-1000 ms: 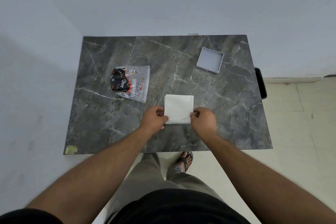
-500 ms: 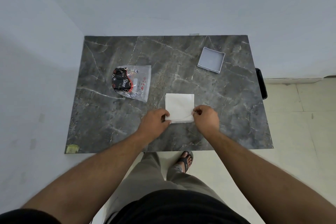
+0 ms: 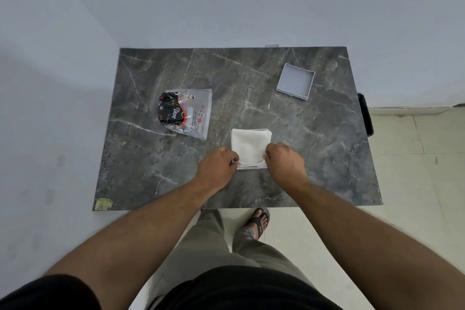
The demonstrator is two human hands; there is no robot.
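Observation:
A white folded napkin [image 3: 249, 145] lies flat on the dark marble table [image 3: 314, 148], a little in front of its middle. My left hand [image 3: 217, 165] pinches the napkin's near left corner. My right hand [image 3: 284, 161] pinches its near right edge with curled fingers. Both near corners are hidden under my fingers.
A clear plastic bag [image 3: 187, 113] holding a black and red Dove pack lies left of the napkin. A shallow grey square tray [image 3: 295, 81] sits at the back right. A yellow sticker [image 3: 103, 203] marks the near left corner. Walls close the back and left.
Both hands have shifted slightly along the napkin's near edge, and the right hand now sits a little higher on the right side. The napkin stays in place.

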